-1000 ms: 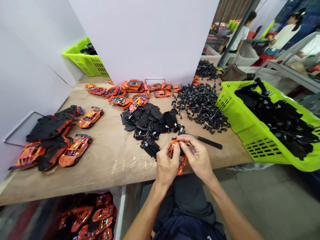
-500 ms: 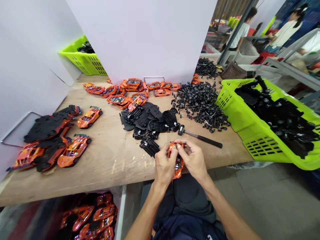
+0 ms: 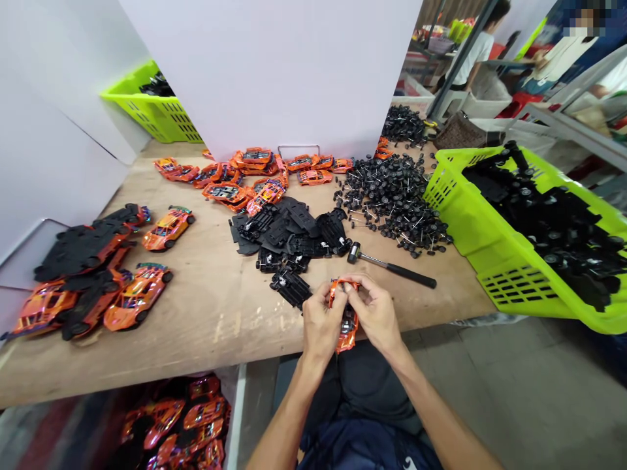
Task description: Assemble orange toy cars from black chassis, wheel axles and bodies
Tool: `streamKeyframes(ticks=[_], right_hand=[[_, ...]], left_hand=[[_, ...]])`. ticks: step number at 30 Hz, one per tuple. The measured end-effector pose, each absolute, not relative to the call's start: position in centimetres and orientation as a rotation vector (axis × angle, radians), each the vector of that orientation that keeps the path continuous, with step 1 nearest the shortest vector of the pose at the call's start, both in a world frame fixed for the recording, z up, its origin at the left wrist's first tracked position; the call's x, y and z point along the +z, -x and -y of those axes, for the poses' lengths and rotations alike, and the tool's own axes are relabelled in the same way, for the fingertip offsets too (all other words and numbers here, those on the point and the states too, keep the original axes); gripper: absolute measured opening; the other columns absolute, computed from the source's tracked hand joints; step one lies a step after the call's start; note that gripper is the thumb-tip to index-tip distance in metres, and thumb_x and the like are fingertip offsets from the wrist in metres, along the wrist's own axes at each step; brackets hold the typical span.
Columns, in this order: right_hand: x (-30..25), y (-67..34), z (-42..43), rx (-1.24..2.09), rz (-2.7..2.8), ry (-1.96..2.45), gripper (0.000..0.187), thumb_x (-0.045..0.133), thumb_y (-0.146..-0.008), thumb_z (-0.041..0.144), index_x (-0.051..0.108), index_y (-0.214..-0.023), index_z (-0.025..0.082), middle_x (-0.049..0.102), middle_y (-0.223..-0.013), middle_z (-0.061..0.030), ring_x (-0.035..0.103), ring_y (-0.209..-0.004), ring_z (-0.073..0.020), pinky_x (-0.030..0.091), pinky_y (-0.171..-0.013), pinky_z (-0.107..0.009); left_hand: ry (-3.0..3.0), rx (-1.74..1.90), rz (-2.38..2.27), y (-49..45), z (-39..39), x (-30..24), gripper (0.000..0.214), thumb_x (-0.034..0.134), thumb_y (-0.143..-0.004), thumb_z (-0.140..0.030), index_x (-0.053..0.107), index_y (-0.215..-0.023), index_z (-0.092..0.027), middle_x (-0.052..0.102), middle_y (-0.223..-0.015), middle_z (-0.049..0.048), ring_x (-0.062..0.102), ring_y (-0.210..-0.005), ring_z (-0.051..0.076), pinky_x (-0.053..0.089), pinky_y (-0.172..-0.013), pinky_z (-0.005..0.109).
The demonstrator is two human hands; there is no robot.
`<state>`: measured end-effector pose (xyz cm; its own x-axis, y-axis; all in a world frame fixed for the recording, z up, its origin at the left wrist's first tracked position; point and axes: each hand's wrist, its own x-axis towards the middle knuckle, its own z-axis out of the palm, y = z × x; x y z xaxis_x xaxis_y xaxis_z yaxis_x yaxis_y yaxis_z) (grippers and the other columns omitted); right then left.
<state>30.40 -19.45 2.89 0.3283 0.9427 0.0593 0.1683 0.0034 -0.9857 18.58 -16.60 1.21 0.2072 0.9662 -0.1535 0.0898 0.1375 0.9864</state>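
Holding an orange toy car body (image 3: 347,329) in both hands, just above the front edge of the counter (image 3: 215,307). My left hand (image 3: 321,323) is curled around its side and my right hand (image 3: 375,313) closes on its upper end, with the fingers bent in tight, so neither hand is open. They hide part of the body, and I can't tell how the dark part inside it sits.

Going by how things lie, some pieces are together and many are apart. To my left are about five orange bodies (image 3: 137,297), roughly three lying with black chassis showing. Along the back, about ten more orange bodies (image 3: 228,192) are scattered. Around a dozen loose black chassis (image 3: 289,238) overlap near my hands, too jumbled for an exact count. Beside them is a heap of black wheels on metal axles (image 3: 392,202), far too many to count, with a smaller heap of wheels (image 3: 404,125) behind it. One small hammer (image 3: 377,263) lies just beyond my right hand. Of two lime-green baskets, the right one (image 3: 519,290) is full of black parts, and the far-left one (image 3: 147,117) holds a few. Under the counter, more orange car bodies (image 3: 171,418) are piled up, too hidden to count.
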Motion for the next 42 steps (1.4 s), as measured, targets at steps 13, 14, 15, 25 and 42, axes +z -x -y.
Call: streamKeyframes(ticks=[13,14,15,25,42], right_hand=[[3.6,-30.4,19.7,1.038,0.926,1.334,0.024,0.071,-0.093,0.039,0.079,-0.109,0.024,0.076,-0.120,-0.0059,0.069,-0.118,-0.0233,0.053,-0.108,-0.037],[3.7,-30.4,19.7,1.047,0.921,1.331,0.024,0.072,-0.093,0.039,0.079,-0.109,0.024,0.076,-0.120,-0.0058,0.069,-0.117,-0.0234,0.053,-0.108,-0.038],[3.8,-30.4,19.7,1.050,0.917,1.327,0.024,0.072,-0.092,0.039,0.079,-0.109,0.024,0.076,-0.120,-0.0058,0.069,-0.117,-0.0235,0.053,-0.108,-0.038],[3.3,-30.1,19.8,1.041,0.889,1.334,0.023,0.073,-0.091,0.038,0.078,-0.106,0.023,0.076,-0.119,-0.0066,0.070,-0.114,-0.0232,0.055,-0.106,-0.037],[4.0,-30.2,19.6,1.037,0.957,1.343,0.019,0.066,-0.096,0.036,0.076,-0.107,0.024,0.073,-0.121,-0.0061,0.067,-0.119,-0.0229,0.052,-0.109,-0.036]], left_hand=[[-1.200,0.957,-1.151,-18.8,17.1,2.5,0.024,0.060,-0.095,-0.034,0.073,-0.094,-0.014,0.066,-0.077,-0.0015,0.056,-0.069,0.013,0.043,-0.065,0.021],[-1.202,0.961,-1.155,-18.8,17.1,2.5,0.024,0.060,-0.095,-0.034,0.073,-0.095,-0.014,0.065,-0.077,-0.0016,0.055,-0.069,0.013,0.043,-0.064,0.021],[-1.206,0.963,-1.163,-18.8,17.1,2.5,0.024,0.060,-0.095,-0.034,0.073,-0.095,-0.014,0.065,-0.077,-0.0016,0.055,-0.068,0.013,0.043,-0.064,0.021],[-1.194,0.958,-1.185,-19.0,17.3,2.3,0.024,0.060,-0.093,-0.035,0.073,-0.094,-0.015,0.068,-0.078,-0.0013,0.058,-0.071,0.014,0.044,-0.066,0.021],[-1.186,0.976,-1.155,-19.0,17.2,2.9,0.022,0.059,-0.095,-0.033,0.071,-0.088,-0.017,0.066,-0.077,-0.0010,0.058,-0.071,0.014,0.045,-0.066,0.021]])
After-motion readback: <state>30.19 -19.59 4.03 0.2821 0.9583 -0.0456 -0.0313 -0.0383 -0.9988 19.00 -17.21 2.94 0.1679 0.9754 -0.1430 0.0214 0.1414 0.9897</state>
